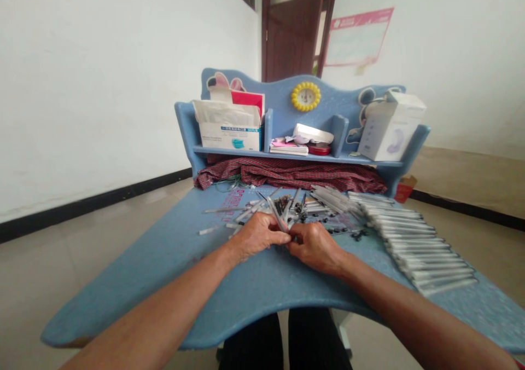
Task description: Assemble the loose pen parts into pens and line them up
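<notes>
Above the front part of the blue desk, my left hand (262,232) is closed around a clear pen barrel (277,213) that slants up and to the left. My right hand (315,245) meets it at the barrel's lower end, its fingers pinched together; what they grip is hidden. Just beyond both hands lies a loose heap of pen parts (295,203), with clear tubes and dark pieces mixed. Small black caps (357,234) are scattered to the right of the heap. Long rows of pens (422,244) lie side by side along the desk's right side.
A blue shelf (305,155) at the desk's back holds a mask box (229,132), a white box (391,126) and small items. Under it lies a bunched checked cloth (295,174). A short clear tube (207,231) rests left of the heap on the desk (164,260).
</notes>
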Demonstrator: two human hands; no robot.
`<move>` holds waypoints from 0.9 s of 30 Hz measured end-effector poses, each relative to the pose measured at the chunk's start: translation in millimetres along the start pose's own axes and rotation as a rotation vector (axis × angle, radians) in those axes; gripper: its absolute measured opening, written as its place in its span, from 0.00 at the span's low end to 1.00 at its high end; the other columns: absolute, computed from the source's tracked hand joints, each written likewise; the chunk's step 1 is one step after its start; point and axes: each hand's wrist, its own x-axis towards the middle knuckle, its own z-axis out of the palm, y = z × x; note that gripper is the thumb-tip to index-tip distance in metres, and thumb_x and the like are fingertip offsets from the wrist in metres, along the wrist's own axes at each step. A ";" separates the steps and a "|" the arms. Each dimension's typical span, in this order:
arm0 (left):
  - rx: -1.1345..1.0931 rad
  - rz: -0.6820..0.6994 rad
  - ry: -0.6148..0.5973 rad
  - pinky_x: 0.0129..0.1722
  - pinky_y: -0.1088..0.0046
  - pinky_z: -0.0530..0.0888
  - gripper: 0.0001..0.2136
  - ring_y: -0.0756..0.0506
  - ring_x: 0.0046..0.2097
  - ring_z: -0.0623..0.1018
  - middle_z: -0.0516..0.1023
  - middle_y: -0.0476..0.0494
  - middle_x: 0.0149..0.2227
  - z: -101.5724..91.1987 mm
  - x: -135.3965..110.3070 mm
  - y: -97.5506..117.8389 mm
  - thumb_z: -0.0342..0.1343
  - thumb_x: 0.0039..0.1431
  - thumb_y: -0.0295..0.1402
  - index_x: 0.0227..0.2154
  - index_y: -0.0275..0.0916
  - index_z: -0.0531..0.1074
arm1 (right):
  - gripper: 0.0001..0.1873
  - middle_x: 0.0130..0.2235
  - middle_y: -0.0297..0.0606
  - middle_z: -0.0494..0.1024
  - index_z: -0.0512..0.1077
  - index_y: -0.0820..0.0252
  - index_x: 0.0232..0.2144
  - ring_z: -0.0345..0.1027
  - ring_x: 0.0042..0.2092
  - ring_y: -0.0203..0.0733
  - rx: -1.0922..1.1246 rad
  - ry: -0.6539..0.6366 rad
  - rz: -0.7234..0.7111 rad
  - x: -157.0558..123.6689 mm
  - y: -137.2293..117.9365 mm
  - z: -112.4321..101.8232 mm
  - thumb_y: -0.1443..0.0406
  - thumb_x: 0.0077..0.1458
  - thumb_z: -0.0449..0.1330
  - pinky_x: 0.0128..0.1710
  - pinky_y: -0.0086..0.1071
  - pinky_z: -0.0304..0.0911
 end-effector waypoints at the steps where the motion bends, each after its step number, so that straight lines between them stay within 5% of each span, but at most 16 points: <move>1: -0.024 -0.006 0.016 0.21 0.79 0.62 0.07 0.53 0.24 0.68 0.72 0.52 0.21 -0.1 -0.8 2.4 0.60 0.41 0.30 0.26 0.34 0.74 | 0.08 0.23 0.34 0.74 0.73 0.61 0.27 0.67 0.26 0.35 0.091 0.010 0.001 0.5 1.8 0.5 0.66 0.48 0.55 0.24 0.25 0.53; 6: -0.130 0.000 0.048 0.20 0.79 0.64 0.08 0.54 0.22 0.68 0.71 0.52 0.20 -0.4 -1.5 6.4 0.61 0.40 0.29 0.27 0.33 0.73 | 0.07 0.21 0.30 0.70 0.71 0.61 0.29 0.64 0.19 0.32 0.501 -0.026 0.067 4.6 11.0 3.4 0.64 0.48 0.55 0.18 0.23 0.54; 14: -0.066 -0.060 -0.026 0.21 0.79 0.66 0.07 0.53 0.22 0.71 0.73 0.50 0.20 1.0 1.2 0.4 0.60 0.40 0.28 0.25 0.32 0.73 | 0.08 0.25 0.36 0.74 0.73 0.61 0.23 0.65 0.28 0.35 -0.015 0.035 -0.086 2.4 4.4 -2.9 0.68 0.46 0.54 0.27 0.26 0.52; 27: -0.139 0.017 -0.015 0.22 0.77 0.69 0.10 0.50 0.24 0.74 0.76 0.46 0.22 -8.7 -3.0 8.5 0.63 0.42 0.30 0.29 0.32 0.73 | 0.09 0.22 0.31 0.69 0.72 0.62 0.26 0.59 0.25 0.31 0.067 0.135 -0.223 0.3 6.0 -8.2 0.71 0.50 0.52 0.25 0.23 0.50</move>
